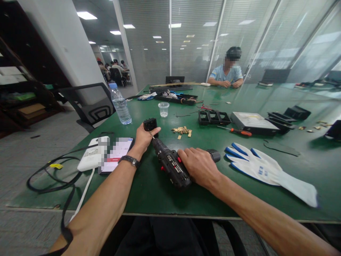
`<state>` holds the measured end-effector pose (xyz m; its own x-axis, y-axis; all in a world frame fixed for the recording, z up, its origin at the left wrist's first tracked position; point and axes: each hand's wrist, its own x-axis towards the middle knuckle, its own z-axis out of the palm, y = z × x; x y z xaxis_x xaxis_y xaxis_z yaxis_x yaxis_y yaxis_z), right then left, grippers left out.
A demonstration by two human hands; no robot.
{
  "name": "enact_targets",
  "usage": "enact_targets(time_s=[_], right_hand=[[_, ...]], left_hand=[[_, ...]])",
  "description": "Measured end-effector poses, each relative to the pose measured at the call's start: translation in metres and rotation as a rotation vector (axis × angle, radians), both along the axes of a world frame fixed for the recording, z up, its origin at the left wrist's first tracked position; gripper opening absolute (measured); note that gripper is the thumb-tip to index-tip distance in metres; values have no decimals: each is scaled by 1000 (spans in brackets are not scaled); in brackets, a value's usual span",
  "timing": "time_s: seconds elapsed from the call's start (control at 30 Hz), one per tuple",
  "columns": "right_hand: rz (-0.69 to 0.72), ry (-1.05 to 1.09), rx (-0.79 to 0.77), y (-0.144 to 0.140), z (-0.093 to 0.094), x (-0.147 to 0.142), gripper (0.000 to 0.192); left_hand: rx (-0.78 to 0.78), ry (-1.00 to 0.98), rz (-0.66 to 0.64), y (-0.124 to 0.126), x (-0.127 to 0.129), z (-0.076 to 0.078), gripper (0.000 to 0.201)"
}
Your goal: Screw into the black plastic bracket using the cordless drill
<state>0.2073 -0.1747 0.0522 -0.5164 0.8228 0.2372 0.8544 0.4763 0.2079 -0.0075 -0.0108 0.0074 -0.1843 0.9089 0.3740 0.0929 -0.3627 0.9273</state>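
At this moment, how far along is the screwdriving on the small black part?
Done: nothing visibly finished. In hand: the left hand steadies the small black part while the right hand holds the electric screwdriver, bit against it. Left: brass pieces lie loose; black frames wait.

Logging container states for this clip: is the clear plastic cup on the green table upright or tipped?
Upright. The clear plastic cup stands on its base on the green table, rim facing up.
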Motion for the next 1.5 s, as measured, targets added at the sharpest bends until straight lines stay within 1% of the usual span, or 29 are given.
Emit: enact_targets(time_s=[0.27, 0.5, 0.73, 1.1, 1.5], right_hand=[[-7, -17, -17, 0, 2, -1, 17], [-14, -22, -31, 0, 2, -1, 17], [-4, -20, 4, 1, 0, 0, 15], [-15, -25, -25, 0, 2, -1, 15], [3, -1, 8, 1, 0, 0, 13]], left_hand=[[-1, -20, 0, 2, -1, -3, 56], [-3, -32, -15, 1, 0, -1, 57], [-8, -32, -8, 0, 0, 0, 57], [-19, -33, -8, 2, 0, 0, 56], [0, -11, 5, 1, 0, 0, 56]])
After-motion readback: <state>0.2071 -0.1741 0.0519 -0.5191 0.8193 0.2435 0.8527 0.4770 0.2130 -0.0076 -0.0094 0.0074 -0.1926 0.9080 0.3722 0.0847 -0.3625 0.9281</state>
